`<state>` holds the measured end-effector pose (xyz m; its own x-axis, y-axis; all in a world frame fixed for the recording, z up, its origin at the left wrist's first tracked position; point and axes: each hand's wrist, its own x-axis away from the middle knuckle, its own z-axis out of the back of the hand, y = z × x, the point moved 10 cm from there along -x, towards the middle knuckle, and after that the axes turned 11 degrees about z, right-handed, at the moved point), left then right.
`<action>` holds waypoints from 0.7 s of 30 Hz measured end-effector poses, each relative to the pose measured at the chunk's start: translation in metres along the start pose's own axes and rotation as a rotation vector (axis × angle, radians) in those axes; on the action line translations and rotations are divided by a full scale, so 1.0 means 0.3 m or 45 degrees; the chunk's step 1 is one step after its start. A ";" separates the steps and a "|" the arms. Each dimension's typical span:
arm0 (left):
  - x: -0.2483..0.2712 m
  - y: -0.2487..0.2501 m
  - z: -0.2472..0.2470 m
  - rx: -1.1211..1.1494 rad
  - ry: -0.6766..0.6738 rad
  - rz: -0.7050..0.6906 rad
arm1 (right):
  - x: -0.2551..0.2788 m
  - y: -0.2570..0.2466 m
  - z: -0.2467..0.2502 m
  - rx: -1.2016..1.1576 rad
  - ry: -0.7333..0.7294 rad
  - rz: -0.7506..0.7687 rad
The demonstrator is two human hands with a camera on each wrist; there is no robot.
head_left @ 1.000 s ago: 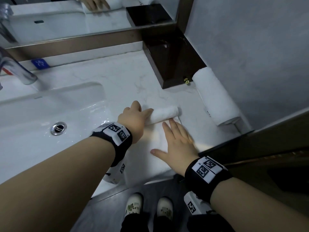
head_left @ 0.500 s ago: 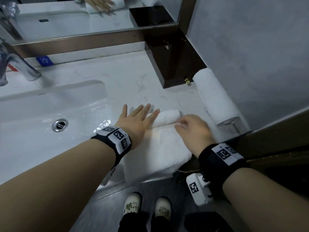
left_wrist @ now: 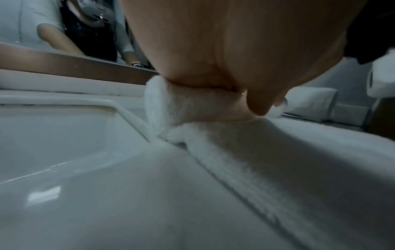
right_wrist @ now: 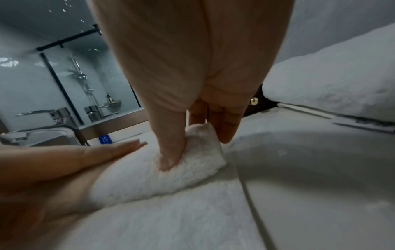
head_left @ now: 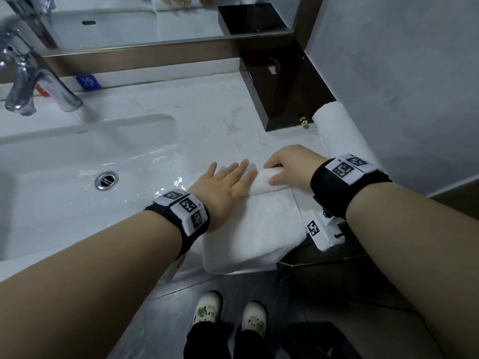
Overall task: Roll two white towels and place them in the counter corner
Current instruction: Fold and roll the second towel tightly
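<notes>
A white towel lies on the marble counter with its far end wound into a short roll, its near end hanging over the front edge. My left hand lies flat with straight fingers pressing the roll's left part. My right hand grips the roll's right end, thumb on the near side and fingers behind it. A second white towel, fully rolled, lies along the grey wall at the right.
A dark wooden box fills the back right corner of the counter. The wet white sink basin with its drain is to the left, a chrome tap behind it. A mirror runs along the back.
My right hand went from lying flat on the towel to gripping the roll's right end. My left hand opened from curled to flat on the roll.
</notes>
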<state>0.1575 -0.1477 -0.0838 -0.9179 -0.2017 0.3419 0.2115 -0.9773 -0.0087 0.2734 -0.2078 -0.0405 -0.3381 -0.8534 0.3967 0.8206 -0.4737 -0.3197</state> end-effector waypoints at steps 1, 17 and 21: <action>0.004 -0.005 0.012 0.090 0.019 -0.009 | -0.004 -0.001 -0.003 0.005 -0.014 0.007; 0.012 -0.096 0.052 0.474 -0.131 0.307 | 0.020 0.019 -0.046 -0.098 0.083 0.085; 0.001 -0.090 0.019 0.237 -0.182 0.323 | 0.016 0.022 -0.057 -0.119 0.080 0.114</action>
<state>0.1534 -0.1212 -0.0780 -0.7746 -0.4133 0.4788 0.4969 -0.8660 0.0564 0.2693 -0.2188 -0.0555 -0.2962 -0.9036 0.3096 0.8033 -0.4110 -0.4311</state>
